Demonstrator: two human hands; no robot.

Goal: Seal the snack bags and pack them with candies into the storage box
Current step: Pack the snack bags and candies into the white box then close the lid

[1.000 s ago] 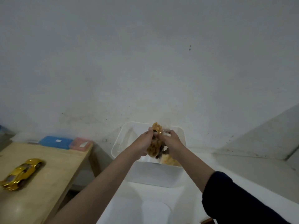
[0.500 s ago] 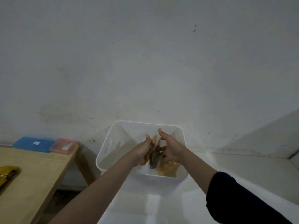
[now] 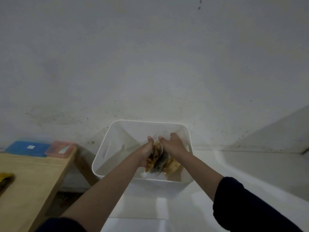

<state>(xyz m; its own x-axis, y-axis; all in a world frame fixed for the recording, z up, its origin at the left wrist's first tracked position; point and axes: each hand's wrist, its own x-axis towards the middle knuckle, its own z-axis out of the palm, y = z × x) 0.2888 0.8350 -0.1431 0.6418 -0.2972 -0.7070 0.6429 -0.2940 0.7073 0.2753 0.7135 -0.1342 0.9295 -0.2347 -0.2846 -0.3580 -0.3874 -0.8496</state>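
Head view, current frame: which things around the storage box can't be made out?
- Snack bags: how many, and whether sealed; blurred and covered by the left hand and right hand.
- Storage box floor near the front: hidden by both forearms.
- Yellow object on the wooden table: cut off by the left edge.
- Candies: none can be told apart in the dim light.

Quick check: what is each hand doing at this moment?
Left hand: closed on the snack bags, low inside the storage box.
Right hand: fingers spread open, pressed against the bags.
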